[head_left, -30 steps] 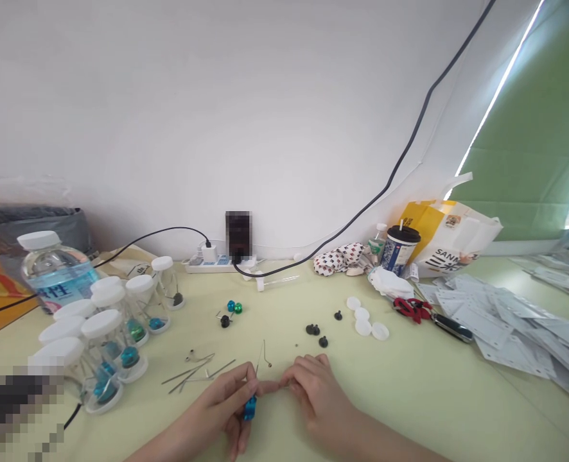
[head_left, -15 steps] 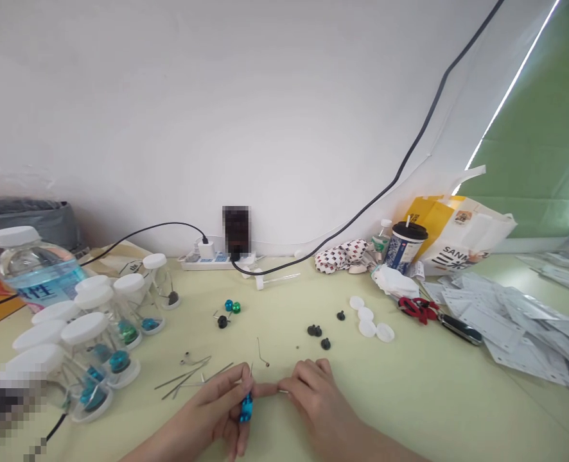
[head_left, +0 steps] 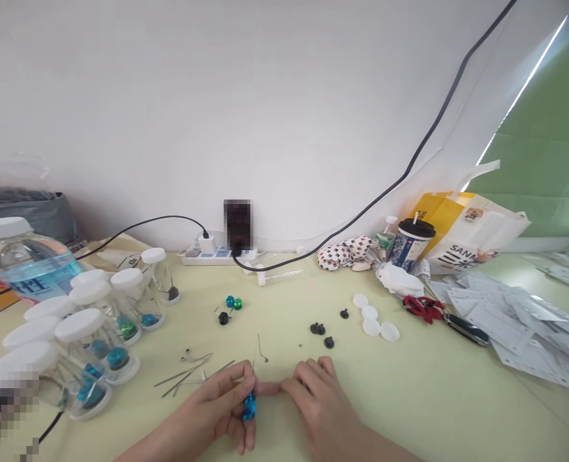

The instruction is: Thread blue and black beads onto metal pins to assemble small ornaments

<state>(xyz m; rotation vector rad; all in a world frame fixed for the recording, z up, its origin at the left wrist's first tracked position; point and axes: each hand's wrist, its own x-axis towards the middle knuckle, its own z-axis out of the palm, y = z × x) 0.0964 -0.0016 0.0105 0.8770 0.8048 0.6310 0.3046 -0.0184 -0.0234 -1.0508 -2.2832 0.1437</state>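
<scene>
While the left hand [head_left: 210, 405] pinches it between thumb and fingers, the blue bead [head_left: 249, 406] sits low at the hand's edge, a thin wire pin [head_left: 253, 367] rising from it. Left hand narrow, closed on the piece, index finger reaching across to meet the fingers [head_left: 291, 383] of the right hand [head_left: 318, 407]. Right hand curled and narrow; cannot tell whether it holds anything small. Handling, by judgement: bead hard, light and glossy, so probably slippery; pin stiff but fine enough to bend. Safest hold looks to be on the bead's body or low on the pin, away from the tip.

Around the hands, on the pale table [head_left: 438, 410]: bent wire pin [head_left: 261, 346] just above; loose straight pins [head_left: 183, 378] to the left; black knobs [head_left: 319, 328] ahead of the right hand. Further ahead, a loose teal bead [head_left: 230, 301] beside a green bead [head_left: 237, 304]. To the right, white caps [head_left: 371, 327] and red-handled scissors [head_left: 423, 309]. To the left, capped glass vials [head_left: 130, 314] with blue and green pieces inside, then a water bottle [head_left: 24, 263]
</scene>
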